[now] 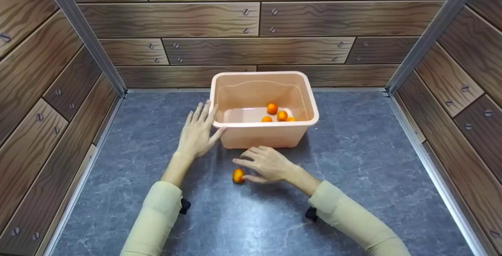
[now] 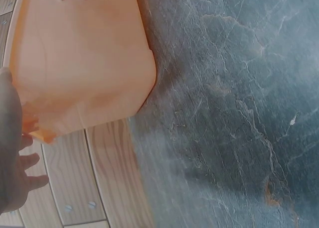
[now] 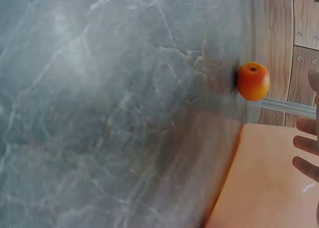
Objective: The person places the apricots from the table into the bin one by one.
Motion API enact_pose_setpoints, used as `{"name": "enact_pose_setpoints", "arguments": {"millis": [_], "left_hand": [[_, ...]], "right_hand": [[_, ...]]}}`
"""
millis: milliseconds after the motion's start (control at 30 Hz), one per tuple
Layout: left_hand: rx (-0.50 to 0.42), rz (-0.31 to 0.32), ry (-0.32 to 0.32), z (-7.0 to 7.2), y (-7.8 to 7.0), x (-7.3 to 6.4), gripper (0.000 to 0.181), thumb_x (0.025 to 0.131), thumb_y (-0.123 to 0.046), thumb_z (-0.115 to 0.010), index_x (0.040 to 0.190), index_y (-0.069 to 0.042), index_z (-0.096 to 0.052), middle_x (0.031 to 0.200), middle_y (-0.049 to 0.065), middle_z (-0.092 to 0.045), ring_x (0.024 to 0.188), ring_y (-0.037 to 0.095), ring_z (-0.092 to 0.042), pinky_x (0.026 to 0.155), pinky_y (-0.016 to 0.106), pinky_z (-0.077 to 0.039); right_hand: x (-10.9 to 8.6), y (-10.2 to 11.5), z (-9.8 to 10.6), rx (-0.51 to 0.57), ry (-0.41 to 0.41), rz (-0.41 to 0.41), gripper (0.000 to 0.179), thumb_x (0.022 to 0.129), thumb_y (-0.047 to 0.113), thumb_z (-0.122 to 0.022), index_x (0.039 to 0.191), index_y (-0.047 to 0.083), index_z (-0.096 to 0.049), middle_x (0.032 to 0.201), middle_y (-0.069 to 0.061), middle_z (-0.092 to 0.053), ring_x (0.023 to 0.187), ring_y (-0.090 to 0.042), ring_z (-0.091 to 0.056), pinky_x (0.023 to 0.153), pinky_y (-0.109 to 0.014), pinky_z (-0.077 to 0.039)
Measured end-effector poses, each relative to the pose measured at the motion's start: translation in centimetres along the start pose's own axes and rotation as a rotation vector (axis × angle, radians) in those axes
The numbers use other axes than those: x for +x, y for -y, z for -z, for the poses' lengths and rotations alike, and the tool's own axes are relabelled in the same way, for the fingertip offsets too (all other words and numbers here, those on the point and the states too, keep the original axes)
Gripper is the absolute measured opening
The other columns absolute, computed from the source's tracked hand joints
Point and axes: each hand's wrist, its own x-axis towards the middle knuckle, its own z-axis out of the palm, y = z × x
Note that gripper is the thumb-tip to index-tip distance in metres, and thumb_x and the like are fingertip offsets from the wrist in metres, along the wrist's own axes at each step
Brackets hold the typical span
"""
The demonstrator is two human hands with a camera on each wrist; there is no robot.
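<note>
A peach-coloured plastic tub (image 1: pixel 259 136) stands on the grey marbled surface. My left hand (image 1: pixel 196 134) lies along its front left corner, fingers straight and spread, the thumb over the front rim. In the left wrist view, the left hand (image 2: pixel 12 163) shows at the edge beside the tub's wall (image 2: pixel 84 54). A small round orange-red fruit (image 1: pixel 238 176) with a dimpled top rests in front of the tub. Over it reaches my right hand (image 1: pixel 268 164), fingers loosely extended, thumb tip close to the fruit. The right wrist view shows a gap between the fruit (image 3: pixel 253 82) and the fingers (image 3: pixel 305 144).
Several similar orange fruits (image 1: pixel 272 109) lie on the tub's floor, toward its right side. Wood-patterned walls (image 1: pixel 211 50) enclose the surface (image 1: pixel 353 150) at the back and both sides, with metal strips (image 1: pixel 427 177) along their edges.
</note>
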Motion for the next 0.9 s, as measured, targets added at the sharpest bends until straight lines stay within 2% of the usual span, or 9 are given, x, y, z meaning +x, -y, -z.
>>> {"name": "enact_pose_setpoints", "arguments": {"millis": [300, 600, 900], "left_hand": [[0.002, 0.004, 0.0, -0.1, 0.1, 0.0, 0.08, 0.105, -0.066, -0.041, 0.169, -0.019, -0.027, 0.176, 0.014, -0.026, 0.162, 0.04, -0.029, 0.129, 0.062, -0.029], [-0.005, -0.002, -0.01, -0.1, 0.0, 0.0, 0.08, 0.105, -0.066, -0.043, 0.169, -0.019, -0.028, 0.175, 0.016, -0.029, 0.162, 0.04, -0.03, 0.129, 0.062, -0.03], [-0.009, -0.001, -0.004, -0.1, 0.1, 0.0, 0.081, 0.105, -0.067, -0.042, 0.169, -0.02, -0.026, 0.176, 0.014, -0.028, 0.163, 0.04, -0.028, 0.129, 0.062, -0.029]], "right_hand": [[-0.1, 0.4, -1.6, -0.035, 0.116, 0.022, 0.055, 0.103, 0.062, -0.055, 0.146, 0.027, -0.063, 0.126, 0.0, -0.073, 0.112, -0.019, -0.07, 0.092, -0.034, -0.06], [0.4, 0.9, -2.4, -0.039, 0.205, 0.023, 0.057, 0.104, 0.062, -0.052, 0.148, 0.027, -0.06, 0.126, -0.001, -0.072, 0.112, -0.021, -0.069, 0.089, -0.035, -0.06], [0.7, 1.3, -3.1, -0.032, 0.235, 0.038, 0.057, 0.104, 0.063, -0.053, 0.147, 0.027, -0.061, 0.123, 0.0, -0.072, 0.108, -0.02, -0.069, 0.087, -0.034, -0.06]]}}
